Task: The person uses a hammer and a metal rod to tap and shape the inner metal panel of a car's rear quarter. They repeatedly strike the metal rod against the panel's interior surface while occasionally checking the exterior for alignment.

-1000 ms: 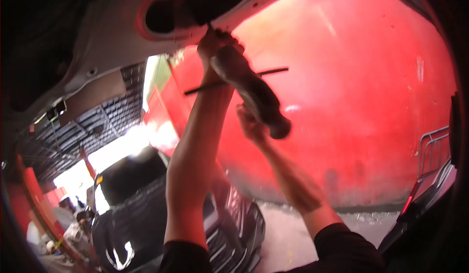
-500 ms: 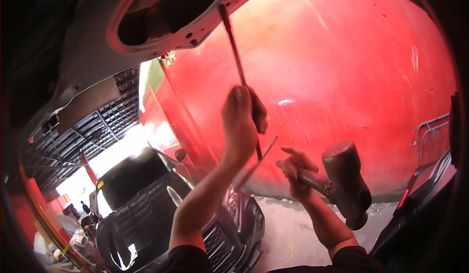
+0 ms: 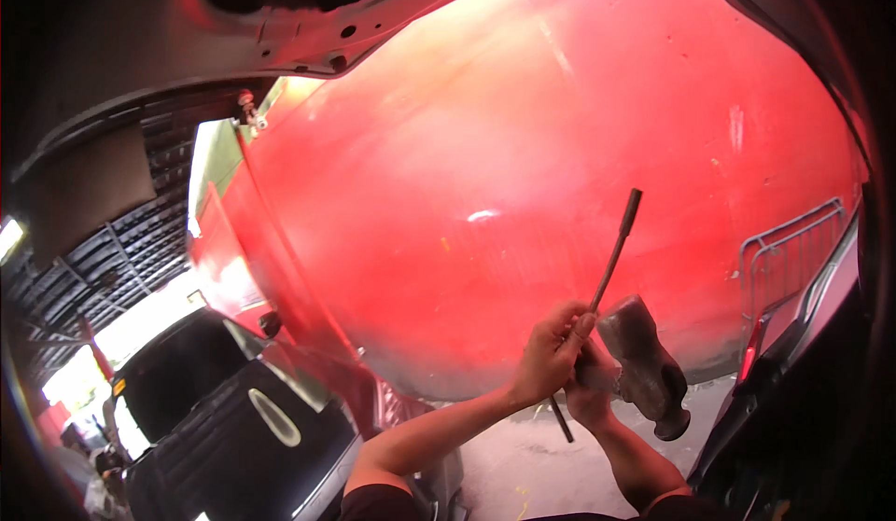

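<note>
A thin dark metal rod [image 3: 611, 269] with a thicker upper end slants up to the right from my left hand [image 3: 551, 353]. The fingers of that hand are closed round it, and its lower end sticks out below. Just behind and to the right, my right hand [image 3: 590, 400] grips a hammer [image 3: 644, 353] by its handle, close to the head. The hammer's dark, heavy head has a rounded knob at its lower end. My hands overlap, so part of the right fingers and most of the handle are hidden.
Overhead hangs a raised vehicle panel [image 3: 308, 41] with holes along its edge. A red wall [image 3: 448, 269] stands ahead. A dark car [image 3: 215, 456] is at the lower left, a metal rack [image 3: 793, 241] at the right. Pale concrete floor [image 3: 504, 465] lies below.
My left hand has come down and to the right with the rod, away from the overhead panel, and now meets my right hand. The view has shifted; the hammer stays in my right hand.
</note>
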Tool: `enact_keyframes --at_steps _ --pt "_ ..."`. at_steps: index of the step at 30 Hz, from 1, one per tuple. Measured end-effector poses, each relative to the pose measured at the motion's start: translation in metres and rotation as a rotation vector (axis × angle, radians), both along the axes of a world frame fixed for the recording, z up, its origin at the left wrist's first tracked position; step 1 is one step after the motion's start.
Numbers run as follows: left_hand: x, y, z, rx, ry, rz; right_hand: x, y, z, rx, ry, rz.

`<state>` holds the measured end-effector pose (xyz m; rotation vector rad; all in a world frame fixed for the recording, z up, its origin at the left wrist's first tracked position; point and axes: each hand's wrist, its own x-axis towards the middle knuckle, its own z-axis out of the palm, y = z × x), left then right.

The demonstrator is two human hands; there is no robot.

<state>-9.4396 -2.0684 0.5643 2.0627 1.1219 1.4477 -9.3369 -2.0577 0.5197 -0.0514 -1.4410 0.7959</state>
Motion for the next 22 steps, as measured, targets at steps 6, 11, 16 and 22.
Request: enact_keyframes --at_steps 6,11,16,22 --pt "-0.102 0.006 0.078 0.516 0.146 0.075 -0.078 -0.006 -0.104 -0.313 0.039 -0.010" --pt "-0.176 -0.021 0.280 1.222 -0.261 0.076 -0.067 -0.032 -0.136 -0.269 -0.216 -0.297" --pt "-0.182 -0.034 0.411 1.487 -0.396 0.002 -0.041 -0.077 -0.168 -0.323 -0.359 -0.613" --pt "-0.200 -0.010 0.468 0.996 -0.254 -0.447 -0.032 -0.155 -0.178 -0.377 -0.661 -0.915"
